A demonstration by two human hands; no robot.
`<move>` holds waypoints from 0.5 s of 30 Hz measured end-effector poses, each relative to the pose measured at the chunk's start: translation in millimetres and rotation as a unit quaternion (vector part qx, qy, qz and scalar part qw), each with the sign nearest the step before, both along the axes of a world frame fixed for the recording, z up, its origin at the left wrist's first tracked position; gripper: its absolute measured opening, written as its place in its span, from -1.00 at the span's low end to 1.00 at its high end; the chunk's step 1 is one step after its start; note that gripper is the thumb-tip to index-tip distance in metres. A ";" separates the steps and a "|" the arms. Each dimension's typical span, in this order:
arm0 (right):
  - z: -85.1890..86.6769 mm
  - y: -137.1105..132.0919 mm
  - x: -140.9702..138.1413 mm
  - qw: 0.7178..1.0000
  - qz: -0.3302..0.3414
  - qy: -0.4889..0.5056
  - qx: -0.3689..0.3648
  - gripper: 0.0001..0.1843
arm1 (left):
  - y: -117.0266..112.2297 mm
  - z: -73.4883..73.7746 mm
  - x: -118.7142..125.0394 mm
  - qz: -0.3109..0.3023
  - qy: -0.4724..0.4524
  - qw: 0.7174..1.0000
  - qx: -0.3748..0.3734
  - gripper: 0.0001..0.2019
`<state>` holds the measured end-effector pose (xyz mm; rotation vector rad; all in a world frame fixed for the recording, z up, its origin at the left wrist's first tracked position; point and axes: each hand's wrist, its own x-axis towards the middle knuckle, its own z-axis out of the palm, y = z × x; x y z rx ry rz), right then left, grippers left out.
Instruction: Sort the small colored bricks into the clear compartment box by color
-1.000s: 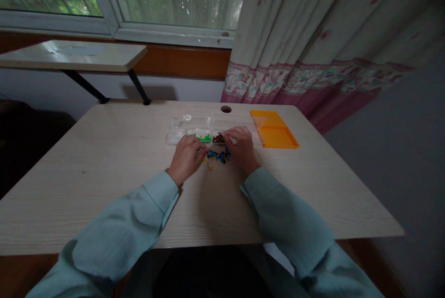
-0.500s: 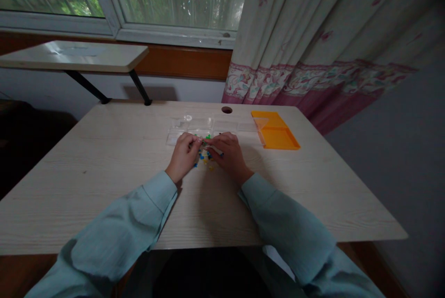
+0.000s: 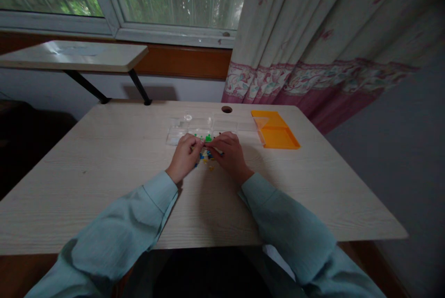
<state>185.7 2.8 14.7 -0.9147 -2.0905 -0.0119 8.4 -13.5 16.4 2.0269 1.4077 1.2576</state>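
My left hand (image 3: pixel 185 155) and my right hand (image 3: pixel 229 153) meet fingertip to fingertip at the near side of a clear plastic compartment box (image 3: pixel 200 124). Both are closed in a pinch; whatever lies between the fingertips is too small to make out. Several small blue pieces (image 3: pixel 202 156) and yellow pieces (image 3: pixel 211 167) are scattered on the table just below my fingers. Green pieces (image 3: pixel 208 138) show behind the fingertips, at the box's near compartments. My hands hide part of the box and some of the pieces.
An orange tray (image 3: pixel 278 131) lies at the right of the box, partly under a clear lid-like sheet. The pale wooden table (image 3: pixel 121 168) has a round cable hole (image 3: pixel 226 110) near its back edge. A raised shelf (image 3: pixel 76 54) stands at the back left; a curtain (image 3: pixel 295 57) hangs behind.
My fingertips have shifted slightly, with the left thumb and fingers drawn a little closer to the right ones. More of the green pieces behind them shows. The box and tray stay put.
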 end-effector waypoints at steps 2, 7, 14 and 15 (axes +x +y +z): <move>-0.2 0.7 0.7 1.000 0.005 0.002 0.003 -0.79 | 0.0 0.2 0.0 0.000 0.003 1.000 0.003 -0.74; -1.5 2.0 2.7 0.999 0.021 -0.012 -0.038 -0.78 | 0.7 -1.1 -0.4 0.004 0.005 1.000 0.002 -0.74; 1.5 2.0 3.1 0.999 0.018 -0.004 -0.047 -0.79 | -0.2 -1.6 -0.5 0.002 0.017 1.000 -0.004 -0.73; 2.3 3.4 4.9 0.999 0.008 -0.003 -0.051 -0.79 | -0.3 -1.6 -0.8 0.004 0.020 1.000 -0.004 -0.73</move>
